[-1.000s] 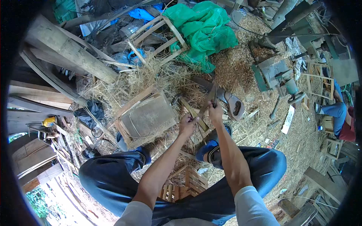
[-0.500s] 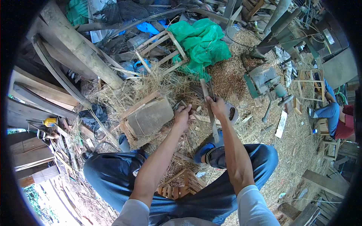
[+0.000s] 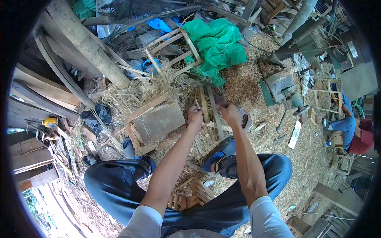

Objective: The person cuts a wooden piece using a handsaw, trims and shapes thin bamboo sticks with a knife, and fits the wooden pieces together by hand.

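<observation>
My left hand (image 3: 195,116) is closed around a thin wooden stick (image 3: 197,104) whose tip sticks up past the fingers. Just to its right stands a narrow yellowish strip (image 3: 204,104). My right hand (image 3: 228,112) is closed, with a long flat wooden strip (image 3: 216,119) against its fingertips. A thin, blurred piece (image 3: 223,95) rises from the same fingers; its kind is unclear. The hands are apart above the straw-covered ground, with the two strips between them. Left of my left hand lies a block-like wooden piece (image 3: 159,121) with a wire across it.
Green plastic sheeting (image 3: 216,43) and a wooden frame (image 3: 192,45) lie ahead. A metal machine (image 3: 279,87) stands to the right. A person in red (image 3: 360,137) sits at the far right. Slatted wood (image 3: 190,194) lies between my knees; a pole (image 3: 87,43) leans at the left.
The long strip now stands more upright, left of my right hand's fingers. A yellowish strip shows beside my left hand, and a thin stick now points up from it. The view has shifted slightly.
</observation>
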A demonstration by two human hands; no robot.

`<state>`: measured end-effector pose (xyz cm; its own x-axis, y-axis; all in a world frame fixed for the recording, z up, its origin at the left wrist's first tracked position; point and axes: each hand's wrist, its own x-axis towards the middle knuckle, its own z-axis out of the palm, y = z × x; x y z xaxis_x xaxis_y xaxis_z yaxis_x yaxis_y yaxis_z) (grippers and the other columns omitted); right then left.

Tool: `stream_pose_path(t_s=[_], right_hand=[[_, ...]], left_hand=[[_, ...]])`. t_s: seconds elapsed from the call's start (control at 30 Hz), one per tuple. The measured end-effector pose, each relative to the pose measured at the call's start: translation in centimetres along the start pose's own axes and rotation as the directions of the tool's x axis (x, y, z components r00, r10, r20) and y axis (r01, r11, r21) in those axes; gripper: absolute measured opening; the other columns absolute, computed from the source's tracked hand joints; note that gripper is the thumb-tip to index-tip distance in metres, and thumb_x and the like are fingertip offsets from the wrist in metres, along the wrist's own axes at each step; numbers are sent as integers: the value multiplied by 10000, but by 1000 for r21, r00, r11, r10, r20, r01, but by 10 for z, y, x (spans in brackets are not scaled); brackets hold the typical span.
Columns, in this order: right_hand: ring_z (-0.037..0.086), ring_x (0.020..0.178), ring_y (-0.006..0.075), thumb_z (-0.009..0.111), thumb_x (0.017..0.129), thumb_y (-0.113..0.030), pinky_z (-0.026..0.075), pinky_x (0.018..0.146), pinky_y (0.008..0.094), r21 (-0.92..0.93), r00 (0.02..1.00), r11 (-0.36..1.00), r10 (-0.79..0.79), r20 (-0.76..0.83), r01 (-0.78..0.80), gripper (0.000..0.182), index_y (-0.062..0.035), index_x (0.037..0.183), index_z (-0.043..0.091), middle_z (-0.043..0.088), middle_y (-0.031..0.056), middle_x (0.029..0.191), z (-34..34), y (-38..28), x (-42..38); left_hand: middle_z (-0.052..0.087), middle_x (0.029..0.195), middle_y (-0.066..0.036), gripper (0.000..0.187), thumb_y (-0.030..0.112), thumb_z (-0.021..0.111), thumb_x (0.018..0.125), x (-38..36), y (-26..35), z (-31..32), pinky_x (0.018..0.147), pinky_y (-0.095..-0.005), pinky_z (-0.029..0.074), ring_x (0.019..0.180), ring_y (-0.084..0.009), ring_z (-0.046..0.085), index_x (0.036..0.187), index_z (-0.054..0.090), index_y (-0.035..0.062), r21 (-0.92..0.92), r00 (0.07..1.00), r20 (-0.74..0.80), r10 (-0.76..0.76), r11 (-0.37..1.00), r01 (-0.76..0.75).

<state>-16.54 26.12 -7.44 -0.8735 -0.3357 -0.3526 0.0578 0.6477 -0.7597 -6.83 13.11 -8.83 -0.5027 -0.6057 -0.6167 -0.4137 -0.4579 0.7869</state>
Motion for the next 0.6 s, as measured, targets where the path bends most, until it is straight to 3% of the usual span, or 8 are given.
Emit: stream_pose_path(t_s=[0.03, 0.1, 0.2, 0.3, 0.37, 0.5, 0.57, 0.6], right_hand=[[533, 581, 140, 704, 812, -302, 426, 540, 286, -3, 1000, 1000, -1, 1, 1, 378, -44, 1080, 636, 571, 31, 688, 4, 7, 1], [472, 490, 116, 695, 820, -325, 386, 453, 271, 17, 921, 970, 226, 318, -244, 383, -45, 1073, 631, 540, 14, 646, 13, 19, 1], [406, 438, 93, 683, 832, -340, 334, 396, 258, 66, 842, 915, 336, 423, -398, 374, -33, 1040, 634, 501, -9, 615, 9, -16, -27], [407, 451, 83, 668, 846, -354, 340, 408, 257, 52, 856, 937, 290, 428, -344, 381, -25, 1036, 631, 491, -15, 611, 19, 6, -23], [404, 451, 79, 667, 847, -353, 337, 409, 258, 47, 857, 944, 275, 435, -327, 379, -26, 1036, 631, 491, -17, 609, 17, 8, -22], [426, 467, 89, 690, 830, -338, 344, 422, 279, 33, 810, 912, 345, 473, -408, 372, -33, 1035, 635, 567, 9, 656, 8, 11, -20], [437, 471, 92, 699, 823, -332, 345, 425, 286, -13, 812, 914, 367, 453, -405, 364, -35, 1025, 640, 601, 22, 680, 6, 11, -19], [452, 484, 91, 696, 823, -309, 346, 429, 282, 1, 824, 927, 334, 457, -376, 338, -35, 1015, 646, 624, 31, 703, 8, 20, -17]], left_hand=[[611, 808, -45, 197, 167, 695, 825, 2, 0, 2, 659, -309, 433, 727, -143, 537, 911, 581, 32, -3, 1000, 0, -1, 1000, 1], [615, 800, -54, 173, 144, 692, 821, 1, -3, 4, 631, -319, 444, 697, -156, 547, 905, 587, 35, 157, 998, 14, -55, 986, 52], [626, 801, -68, 145, 122, 664, 835, 3, -22, 10, 598, -338, 462, 672, -172, 575, 926, 590, 35, 304, 1000, 5, -26, 953, 23], [647, 782, -73, 118, 109, 664, 808, 28, -72, 15, 604, -327, 485, 687, -156, 602, 906, 638, 48, 139, 999, -42, -3, 990, 9], [656, 796, -83, 149, 105, 652, 819, 41, -89, 12, 613, -319, 496, 707, -159, 619, 957, 639, 48, 9, 996, 77, -52, 999, 52], [660, 834, -84, 169, 85, 624, 838, 22, -75, 14, 606, -305, 493, 714, -155, 622, 1001, 631, 42, 194, 993, -38, 111, 976, -102], [660, 838, -88, 151, 36, 576, 856, 25, -79, 13, 614, -287, 497, 718, -154, 629, 1004, 604, 23, 4, 999, 32, -21, 1000, 21], [660, 838, -88, 151, 36, 576, 856, 22, -73, 12, 614, -287, 497, 718, -154, 629, 1004, 604, 23, 4, 999, 30, -19, 1000, 19]])
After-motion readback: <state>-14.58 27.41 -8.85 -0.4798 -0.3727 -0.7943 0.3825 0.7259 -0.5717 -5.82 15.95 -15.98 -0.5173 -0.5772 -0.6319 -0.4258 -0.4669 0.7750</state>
